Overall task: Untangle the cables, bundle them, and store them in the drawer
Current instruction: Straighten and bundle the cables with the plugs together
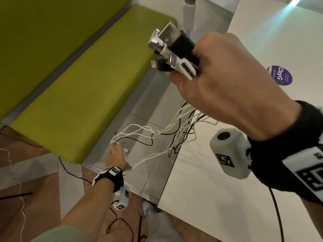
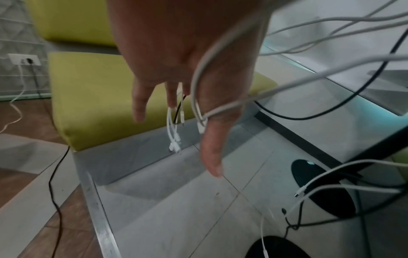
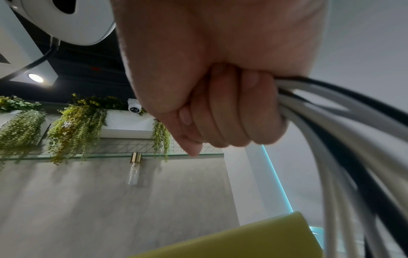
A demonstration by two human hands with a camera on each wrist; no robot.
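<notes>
My right hand [image 1: 195, 67] is raised high and grips a bunch of white and black cables just below their plugs [image 1: 167, 44], which stick out past the fist. In the right wrist view the fingers [image 3: 220, 113] are curled tight round the cables [image 3: 331, 122]. The strands [image 1: 174, 130] sag down and left to my left hand [image 1: 116, 158], held low beside the table. There the fingers [image 2: 207, 148] are straight and point down. White cables run across the palm and between them, and small connector ends [image 2: 174, 139] dangle below. No drawer is in view.
A green bench cushion [image 1: 78, 84] fills the left. A white table [image 1: 227, 198] with a purple sticker [image 1: 281, 75] lies to the right, its black base [image 2: 320, 188] on the grey floor. Loose cords [image 1: 73, 173] trail over the floor near my shoe [image 1: 147, 208].
</notes>
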